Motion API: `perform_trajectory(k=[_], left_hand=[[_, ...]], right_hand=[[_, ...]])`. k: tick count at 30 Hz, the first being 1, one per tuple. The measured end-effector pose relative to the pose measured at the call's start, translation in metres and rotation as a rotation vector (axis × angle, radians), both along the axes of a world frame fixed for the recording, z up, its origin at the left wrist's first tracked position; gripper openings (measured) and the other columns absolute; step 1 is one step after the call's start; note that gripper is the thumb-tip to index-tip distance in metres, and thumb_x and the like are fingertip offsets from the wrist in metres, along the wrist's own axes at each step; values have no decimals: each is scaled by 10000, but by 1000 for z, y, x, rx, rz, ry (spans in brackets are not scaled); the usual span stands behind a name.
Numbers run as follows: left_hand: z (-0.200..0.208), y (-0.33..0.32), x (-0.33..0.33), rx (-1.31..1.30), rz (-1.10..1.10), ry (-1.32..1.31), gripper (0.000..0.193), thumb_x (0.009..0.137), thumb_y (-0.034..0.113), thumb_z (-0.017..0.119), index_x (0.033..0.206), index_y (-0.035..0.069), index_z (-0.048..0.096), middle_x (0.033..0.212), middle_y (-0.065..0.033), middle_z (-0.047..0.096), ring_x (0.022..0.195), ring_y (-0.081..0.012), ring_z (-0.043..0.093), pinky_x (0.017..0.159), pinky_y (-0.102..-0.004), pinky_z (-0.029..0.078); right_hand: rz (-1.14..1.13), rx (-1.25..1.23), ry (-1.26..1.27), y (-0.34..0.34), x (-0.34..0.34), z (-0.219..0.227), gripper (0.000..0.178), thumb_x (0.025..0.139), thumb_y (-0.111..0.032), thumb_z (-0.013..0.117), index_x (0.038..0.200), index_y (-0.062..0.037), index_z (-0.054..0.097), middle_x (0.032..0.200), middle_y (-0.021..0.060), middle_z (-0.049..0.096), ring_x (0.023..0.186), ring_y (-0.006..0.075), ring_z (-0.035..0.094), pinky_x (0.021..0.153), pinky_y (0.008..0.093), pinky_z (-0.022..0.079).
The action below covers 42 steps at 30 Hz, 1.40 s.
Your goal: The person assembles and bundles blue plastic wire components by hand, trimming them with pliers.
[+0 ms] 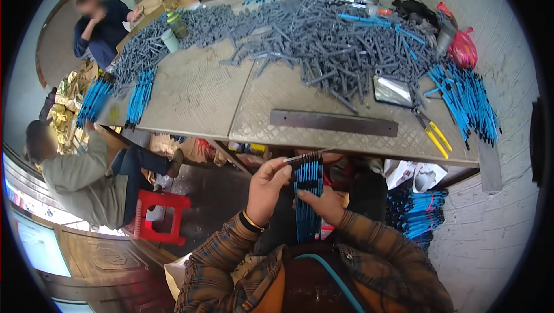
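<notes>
My right hand (pixel 323 204) grips a bundle of blue rods with dark grey ends (pixel 309 194), held upright over my lap just below the table's near edge. My left hand (pixel 266 187) is at the top left of the bundle, fingers pinched on one thin grey piece (pixel 293 159) that sticks out sideways. Both forearms wear plaid sleeves, and a bracelet circles the left wrist.
A metal table (pixel 202 99) carries a large heap of grey tubes (pixel 323 41), a dark flat bar (pixel 333 123), yellow-handled pliers (pixel 433 134), a small tray (pixel 393 90) and blue rods (pixel 467 102) at the right. Other people sit at the left and far end. A red stool (pixel 161 215) stands on the floor.
</notes>
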State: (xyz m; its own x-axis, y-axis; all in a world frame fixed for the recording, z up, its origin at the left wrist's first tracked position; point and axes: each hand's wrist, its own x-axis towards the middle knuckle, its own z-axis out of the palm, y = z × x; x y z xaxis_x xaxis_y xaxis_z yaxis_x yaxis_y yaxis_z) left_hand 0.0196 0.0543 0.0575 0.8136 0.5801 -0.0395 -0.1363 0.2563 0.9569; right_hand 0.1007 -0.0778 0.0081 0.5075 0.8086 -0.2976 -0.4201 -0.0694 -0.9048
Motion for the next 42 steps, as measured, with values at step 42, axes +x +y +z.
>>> perform_trajectory(k=[42], left_hand=[[9, 345, 211, 1442, 435, 562, 421, 751, 466, 607, 1037, 161, 651, 1195, -233, 498, 1138, -370, 433, 947, -435, 348]], right_hand=[[-7, -129, -262, -34, 21, -46, 297, 743, -143, 675, 977, -22, 539, 926, 65, 586, 815, 174, 589, 729, 315, 499]])
